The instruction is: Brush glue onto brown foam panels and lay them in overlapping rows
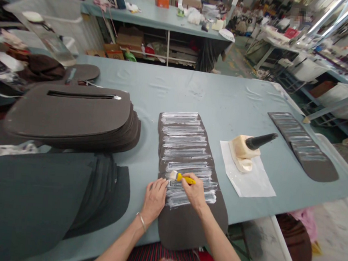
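My right hand (195, 191) grips a small paintbrush (187, 180) with a yellow handle, its pale bristles touching the dark panels. My left hand (155, 197) lies with fingers stretched out on the left edge of those panels and holds nothing. The dark brown panels (184, 228) overlap in a staggered row in front of me. White, wet-looking strokes surround a narrow rectangular slot or strip on each exposed band. To the right, a cream-coloured plastic container (241, 148) with a black tube-like part (261, 141) rests on a white sheet (257, 185).
At left sit a thick stack of brown panels (69, 114), the top one with a zipped slot, and a stack of dark green pieces (36, 200). More coated panels (305, 145) lie at the table's right edge. A clear bottle (50, 40) stands at the back left.
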Available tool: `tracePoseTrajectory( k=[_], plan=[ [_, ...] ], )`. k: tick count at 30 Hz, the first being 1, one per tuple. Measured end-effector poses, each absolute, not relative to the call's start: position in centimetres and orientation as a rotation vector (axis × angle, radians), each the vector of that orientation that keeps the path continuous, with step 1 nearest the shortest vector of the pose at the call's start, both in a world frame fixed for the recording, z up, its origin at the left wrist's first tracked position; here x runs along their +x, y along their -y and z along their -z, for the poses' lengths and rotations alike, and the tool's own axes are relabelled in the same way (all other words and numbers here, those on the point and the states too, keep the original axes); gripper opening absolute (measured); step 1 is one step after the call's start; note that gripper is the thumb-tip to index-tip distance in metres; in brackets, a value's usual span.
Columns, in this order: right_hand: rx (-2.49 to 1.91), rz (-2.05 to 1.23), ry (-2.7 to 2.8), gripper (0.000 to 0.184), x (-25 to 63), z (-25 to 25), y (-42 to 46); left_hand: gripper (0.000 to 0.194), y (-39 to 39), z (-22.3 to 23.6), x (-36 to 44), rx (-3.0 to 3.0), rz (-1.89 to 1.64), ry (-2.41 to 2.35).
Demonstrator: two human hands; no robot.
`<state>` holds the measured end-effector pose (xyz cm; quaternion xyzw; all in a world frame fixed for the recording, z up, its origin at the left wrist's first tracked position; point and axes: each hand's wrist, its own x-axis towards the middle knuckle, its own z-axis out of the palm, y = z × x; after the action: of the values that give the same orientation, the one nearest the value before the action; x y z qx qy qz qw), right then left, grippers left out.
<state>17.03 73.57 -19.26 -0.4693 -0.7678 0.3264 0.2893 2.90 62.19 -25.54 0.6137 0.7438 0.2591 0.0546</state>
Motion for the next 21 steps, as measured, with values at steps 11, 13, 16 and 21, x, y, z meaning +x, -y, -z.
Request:
tracePoseTrajectory(
  k=[11,13,16,21],
  plan=[
    [-1.392,-0.748,1.959,0.024,17.3,18.4,-74.5,0.034,-61.9,25.7,3.0,1.809,-0.826,-2.271],
    [-1.357,-0.877,1.995,0.026,16.6,18.9,-73.9,0.035,-61.9,25.7,3.0,1.805,-0.836,-2.265],
    [-1.513,-0.787,1.888,0.028,20.5,19.1,-76.0,0.035,-61.9,25.8,2.9,1.791,-0.866,-2.247],
    [-1.678,-0.52,1.805,0.025,26.5,17.1,-78.0,0.03,-61.5,25.7,1.8,1.604,-1.03,-2.182]
  ],
)
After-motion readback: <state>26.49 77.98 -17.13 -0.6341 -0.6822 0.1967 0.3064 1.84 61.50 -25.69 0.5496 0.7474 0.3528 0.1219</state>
